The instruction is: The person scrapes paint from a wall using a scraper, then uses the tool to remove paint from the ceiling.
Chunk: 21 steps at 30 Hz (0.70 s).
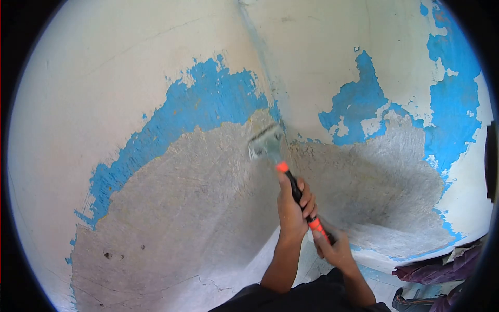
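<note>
A long-handled scraper with a wide metal head and a black and orange handle lies against the wall near the inner corner, its blade on bare grey plaster just below the blue paint. My left hand is wrapped round the upper part of the handle. Lower down, near the handle's end, my right hand grips it too. Blue paint shows in a ragged band above the grey plaster on the left wall.
On the right wall are more blue patches and grey plaster, with white paint around them. Purple cloth and a dark strapped item lie at the lower right. A dark object stands at the right edge.
</note>
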### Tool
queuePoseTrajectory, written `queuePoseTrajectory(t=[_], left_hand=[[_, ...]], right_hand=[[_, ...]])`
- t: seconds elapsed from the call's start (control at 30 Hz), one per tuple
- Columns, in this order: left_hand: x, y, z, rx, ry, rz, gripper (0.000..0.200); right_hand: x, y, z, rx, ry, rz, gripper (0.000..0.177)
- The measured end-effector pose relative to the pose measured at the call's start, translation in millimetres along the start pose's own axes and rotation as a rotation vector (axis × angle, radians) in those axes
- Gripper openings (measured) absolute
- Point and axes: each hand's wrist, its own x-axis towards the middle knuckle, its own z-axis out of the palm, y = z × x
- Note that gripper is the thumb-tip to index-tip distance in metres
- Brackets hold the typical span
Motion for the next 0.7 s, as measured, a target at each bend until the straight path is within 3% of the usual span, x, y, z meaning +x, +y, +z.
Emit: queuePoseTrajectory(t=[0.1, 0.2, 0.37, 0.53, 0.7], left_hand=[[-11, -13, -23, 0.009, 0.052, -0.031, 0.055], [-20, -16, -31, -0.012, 0.102, -0.045, 0.052], [-20, -14, -34, -0.029, 0.083, -0.058, 0.050], [3, 12, -13, -0.170, -0.118, -0.074, 0.046], [1, 14, -11, -0.509, -0.325, -0.093, 0.042]], right_hand=[[-15, 29, 5, 0.212, -0.117, 0.121, 0.056], [-31, 45, 16, 0.233, -0.124, 0.051, 0.056], [-38, 58, 30, -0.058, 0.012, -0.153, 0.056], [-18, 5, 29, -0.016, 0.038, -0.146, 0.052], [-30, -37, 14, 0.233, -0.179, 0.081, 0.058]])
